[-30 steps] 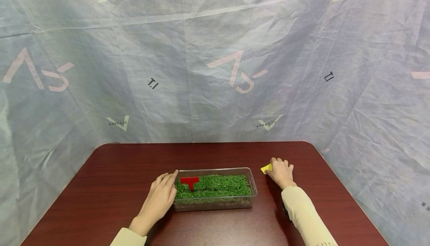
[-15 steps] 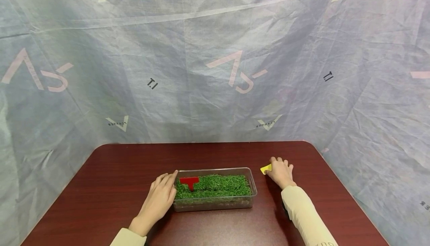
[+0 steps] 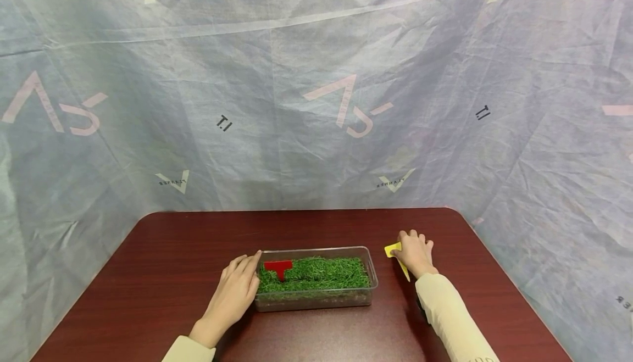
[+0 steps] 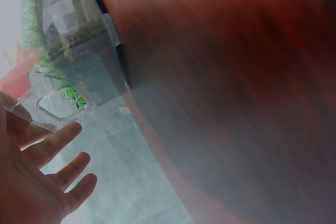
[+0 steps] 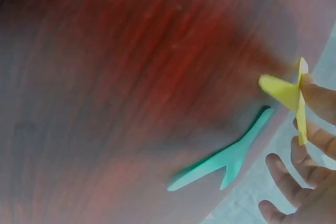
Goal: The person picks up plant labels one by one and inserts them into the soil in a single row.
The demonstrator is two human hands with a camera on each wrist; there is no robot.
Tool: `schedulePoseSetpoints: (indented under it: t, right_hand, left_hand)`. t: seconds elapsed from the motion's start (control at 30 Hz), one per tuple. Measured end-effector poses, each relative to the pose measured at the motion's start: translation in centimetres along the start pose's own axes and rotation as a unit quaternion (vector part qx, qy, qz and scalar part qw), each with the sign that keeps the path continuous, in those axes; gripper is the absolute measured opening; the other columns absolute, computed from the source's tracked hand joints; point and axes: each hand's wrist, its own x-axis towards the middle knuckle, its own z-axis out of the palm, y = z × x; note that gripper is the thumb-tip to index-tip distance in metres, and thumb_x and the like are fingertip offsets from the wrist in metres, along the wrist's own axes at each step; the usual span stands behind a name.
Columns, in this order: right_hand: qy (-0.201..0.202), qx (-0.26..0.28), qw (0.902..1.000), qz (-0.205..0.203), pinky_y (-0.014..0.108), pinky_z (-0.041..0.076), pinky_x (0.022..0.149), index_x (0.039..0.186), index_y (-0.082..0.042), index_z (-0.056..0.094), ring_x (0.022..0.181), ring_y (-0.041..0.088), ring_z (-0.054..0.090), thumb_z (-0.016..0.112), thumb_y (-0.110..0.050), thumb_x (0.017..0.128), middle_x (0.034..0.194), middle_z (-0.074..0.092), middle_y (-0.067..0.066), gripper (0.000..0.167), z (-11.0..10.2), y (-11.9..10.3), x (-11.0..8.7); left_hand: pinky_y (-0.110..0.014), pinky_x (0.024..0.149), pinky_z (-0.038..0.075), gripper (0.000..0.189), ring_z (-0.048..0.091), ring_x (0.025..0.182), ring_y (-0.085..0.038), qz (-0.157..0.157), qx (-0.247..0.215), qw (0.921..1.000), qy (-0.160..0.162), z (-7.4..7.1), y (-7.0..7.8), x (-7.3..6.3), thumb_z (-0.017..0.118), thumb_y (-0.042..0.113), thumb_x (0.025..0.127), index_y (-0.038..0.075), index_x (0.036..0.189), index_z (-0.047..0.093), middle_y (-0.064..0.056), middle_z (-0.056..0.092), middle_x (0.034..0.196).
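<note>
In the head view my right hand (image 3: 415, 253) pinches a yellow T-shaped plant label (image 3: 392, 249) above the right of the table. The right wrist view shows the yellow plant label (image 5: 283, 92) between thumb and index finger, the other fingers spread. Below it lies a green plant label (image 5: 226, 158) on the table; in the head view it is not visible. My left hand (image 3: 234, 288) rests against the left end of a clear plastic box (image 3: 316, 299), fingers nearly straight at the rim. Green artificial grass (image 3: 326, 274) fills the box. A red plant label (image 3: 279, 267) stands upright in its left part.
The dark red wooden table (image 3: 198, 230) has rounded far corners. Grey printed fabric (image 3: 306, 148) hangs behind it and on both sides.
The yellow plant label has turned in my right hand, so that its pointed stem now shows below the fingers. My left hand and the box have stayed in place.
</note>
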Motion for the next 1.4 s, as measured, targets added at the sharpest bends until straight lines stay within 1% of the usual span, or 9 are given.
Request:
schedulePoseSetpoints:
  t: [0.1, 0.27, 0.4, 0.6, 0.87, 0.97, 1.07, 1.23, 1.4]
  right_hand:
    - [0.003, 0.001, 1.0000, -0.007, 0.050, 0.032, 0.070, 0.092, -0.004, 0.060, 0.080, 0.035, 0.048, 0.073, -0.023, 0.075, 0.088, 0.059, 0.016, 0.029, -0.1, 0.0, 0.0]
    - [-0.007, 0.018, 0.9998, -0.010, 0.046, 0.032, 0.068, 0.087, -0.004, 0.062, 0.077, 0.032, 0.050, 0.071, -0.017, 0.077, 0.081, 0.063, 0.012, 0.019, -0.3, -0.2, 0.0]
    - [-0.012, 0.029, 0.9994, -0.012, 0.047, 0.032, 0.068, 0.087, -0.003, 0.065, 0.080, 0.033, 0.053, 0.068, -0.013, 0.079, 0.081, 0.064, 0.011, 0.014, -0.5, -0.4, 0.0]
    - [-0.010, 0.036, 0.9992, -0.015, 0.049, 0.032, 0.070, 0.088, -0.003, 0.066, 0.085, 0.036, 0.054, 0.065, -0.010, 0.080, 0.085, 0.066, 0.012, 0.011, -1.0, -0.6, -0.1]
    - [0.026, 0.039, 0.9984, -0.030, 0.051, 0.032, 0.073, 0.088, -0.005, 0.065, 0.084, 0.037, 0.054, 0.066, -0.010, 0.078, 0.083, 0.067, 0.011, 0.010, -1.8, -0.9, -0.2]
    - [0.037, 0.042, 0.9978, -0.036, 0.053, 0.032, 0.077, 0.088, -0.006, 0.064, 0.084, 0.036, 0.053, 0.066, -0.010, 0.079, 0.082, 0.067, 0.011, 0.010, -2.0, -1.1, -0.3]
    - [0.047, 0.043, 0.9972, -0.039, 0.054, 0.032, 0.080, 0.088, -0.007, 0.064, 0.084, 0.034, 0.053, 0.065, -0.010, 0.080, 0.081, 0.067, 0.010, 0.008, -2.1, -1.2, -0.2]
    - [0.075, 0.041, 0.9951, -0.049, 0.053, 0.033, 0.080, 0.087, -0.007, 0.062, 0.082, 0.032, 0.053, 0.065, -0.011, 0.081, 0.079, 0.066, 0.009, 0.008, -2.5, -1.6, -0.2]
    - [0.110, 0.037, 0.9912, -0.065, 0.051, 0.035, 0.077, 0.087, -0.007, 0.061, 0.078, 0.031, 0.054, 0.067, -0.010, 0.080, 0.077, 0.066, 0.008, 0.009, -3.2, -2.2, -0.4]
  left_hand:
    - [-0.052, 0.096, 0.036, 0.047, 0.044, 0.122, -0.031, 0.000, -0.001, 1.0000, -0.001, 0.1, 0.0, 0.0, 0.046, 0.015, 0.092, 0.010, 0.139, 0.041, -0.009, 0.056, 0.126]
    - [-0.052, 0.096, 0.036, 0.047, 0.044, 0.121, -0.030, 0.000, 0.000, 1.0000, 0.001, 0.1, -0.1, 0.0, 0.047, 0.015, 0.092, 0.010, 0.138, 0.042, -0.009, 0.056, 0.125]
    - [-0.052, 0.095, 0.037, 0.047, 0.044, 0.121, -0.031, 0.001, 0.000, 1.0000, 0.003, 0.1, -0.1, 0.0, 0.047, 0.014, 0.092, 0.010, 0.138, 0.042, -0.009, 0.056, 0.125]
    - [-0.052, 0.095, 0.037, 0.047, 0.045, 0.121, -0.031, 0.002, -0.001, 1.0000, 0.005, 0.0, -0.1, 0.0, 0.047, 0.014, 0.092, 0.010, 0.138, 0.042, -0.009, 0.056, 0.125]
    - [-0.052, 0.094, 0.037, 0.046, 0.045, 0.120, -0.032, 0.008, 0.000, 0.9999, 0.015, 0.0, 0.0, -0.1, 0.047, 0.014, 0.091, 0.008, 0.137, 0.043, -0.010, 0.057, 0.124]
    - [-0.052, 0.094, 0.037, 0.046, 0.045, 0.120, -0.032, 0.007, 0.000, 0.9999, 0.013, 0.0, 0.0, -0.1, 0.047, 0.014, 0.092, 0.009, 0.137, 0.043, -0.010, 0.057, 0.124]
    - [-0.052, 0.095, 0.037, 0.047, 0.044, 0.121, -0.032, 0.003, -0.002, 1.0000, 0.005, 0.0, 0.0, 0.0, 0.047, 0.015, 0.092, 0.010, 0.138, 0.042, -0.010, 0.056, 0.125]
    - [-0.052, 0.095, 0.036, 0.047, 0.044, 0.122, -0.031, -0.001, -0.002, 1.0000, -0.004, 0.0, -0.1, -0.1, 0.046, 0.015, 0.093, 0.010, 0.139, 0.040, -0.009, 0.055, 0.126]
    - [-0.052, 0.095, 0.036, 0.047, 0.044, 0.122, -0.031, 0.000, -0.001, 1.0000, -0.004, 0.0, -0.1, 0.0, 0.046, 0.016, 0.093, 0.010, 0.139, 0.040, -0.009, 0.055, 0.127]
